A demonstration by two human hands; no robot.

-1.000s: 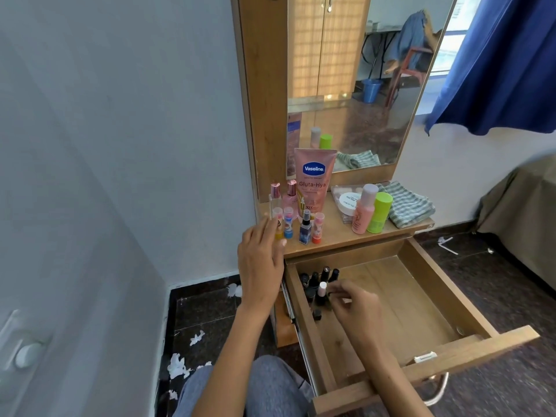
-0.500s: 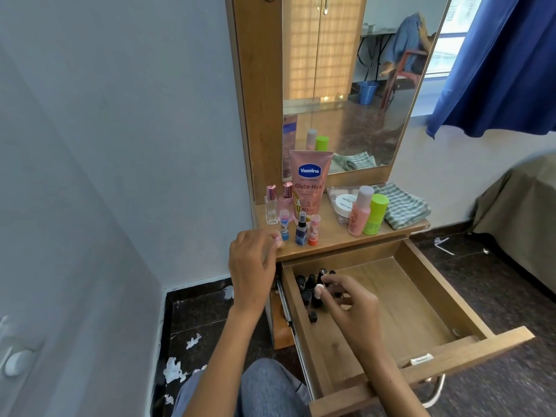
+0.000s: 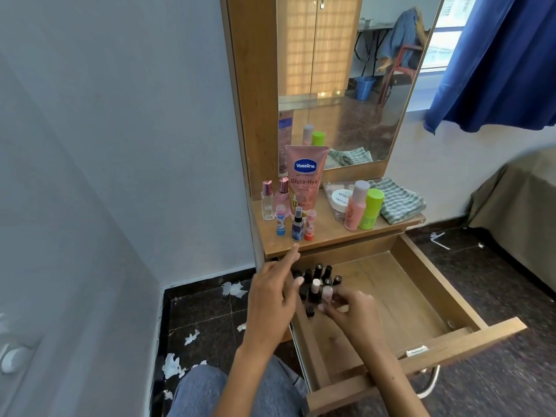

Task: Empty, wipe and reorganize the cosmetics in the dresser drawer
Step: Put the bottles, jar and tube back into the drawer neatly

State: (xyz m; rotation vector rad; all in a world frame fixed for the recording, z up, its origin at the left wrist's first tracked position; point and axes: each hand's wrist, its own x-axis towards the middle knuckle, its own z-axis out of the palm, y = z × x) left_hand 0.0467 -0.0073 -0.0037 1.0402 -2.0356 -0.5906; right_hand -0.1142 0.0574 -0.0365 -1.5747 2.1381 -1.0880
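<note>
The wooden drawer is pulled out under the dresser top. Several small dark-capped bottles stand clustered in its back left corner, one with a pale cap. My right hand reaches into that corner, its fingertips closed on a small pink-capped bottle at the cluster's edge. My left hand hovers over the drawer's left wall beside the cluster, fingers spread, index finger pointing up, holding nothing. The bottles' bases are partly hidden by both hands.
On the dresser top stand a Vaseline tube, two perfume bottles, three small tubes and sprays, a pink bottle, a green bottle, a white jar and a striped cloth. Paper scraps litter the floor.
My left hand came down from the dresser top to the drawer's back left corner. A small tube is gone from the top row. My right hand now grips a pink-capped bottle by the cluster.
</note>
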